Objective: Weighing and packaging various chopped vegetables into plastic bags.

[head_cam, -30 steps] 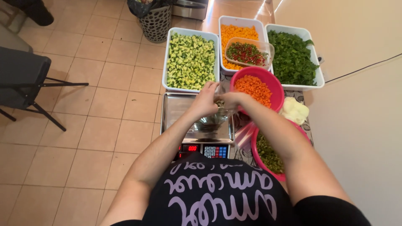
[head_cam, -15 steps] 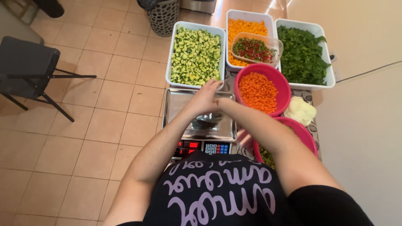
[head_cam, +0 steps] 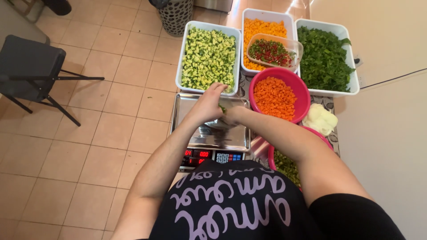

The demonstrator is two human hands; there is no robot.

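Note:
My left hand [head_cam: 207, 104] is cupped over a small metal bowl [head_cam: 219, 126] that stands on the steel pan of a digital scale [head_cam: 209, 138]. My right hand [head_cam: 232, 116] meets it from the right with its fingers closed, and a few green bits [head_cam: 221, 108] show between the two hands. The left hand hides most of the bowl and the right fingers. Right of the hands is a pink bowl [head_cam: 254, 89] of diced carrot. A second pink bowl [head_cam: 271, 154] of chopped green pieces sits under my right forearm.
Behind the scale stand a white tub [head_cam: 183, 58] of diced cucumber, a white tub [head_cam: 245, 26] of orange dice, a clear box [head_cam: 297, 48] of chopped red and green bits, and a white tub [head_cam: 356, 86] of leafy greens. A folding chair [head_cam: 31, 66] stands left on the tiled floor.
Both hands stay together over the bowl on the scale and have sunk slightly lower. The view has shifted a little, so the tubs sit higher in the picture.

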